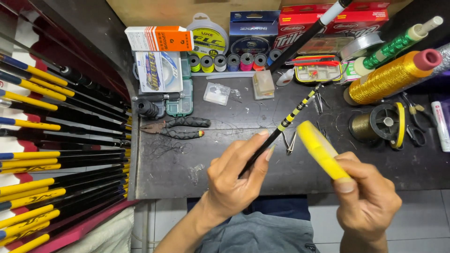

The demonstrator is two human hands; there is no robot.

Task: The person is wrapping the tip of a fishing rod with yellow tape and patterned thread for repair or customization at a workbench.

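Fingers (pixel 260 146) of left hand (pixel 234 180): pinched shut around the rod section (pixel 286 122), a thin black stick banded in yellow near its tip, held slanted above the dark workbench (pixel 211 180). Judged light, stiff, likely brittle at the tip; best gripped on the thicker black shaft, as now. Right hand (pixel 365 197): closed on a yellow spool (pixel 318 149), thumb pressing its rim; light, smooth, possibly slippery. Nearby: pliers (pixel 176 128), gold thread cone (pixel 391 75), small thread spools (pixel 227 62), rack of rods (pixel 56 154) left.

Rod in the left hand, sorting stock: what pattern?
Black rod with yellow bands, head view.
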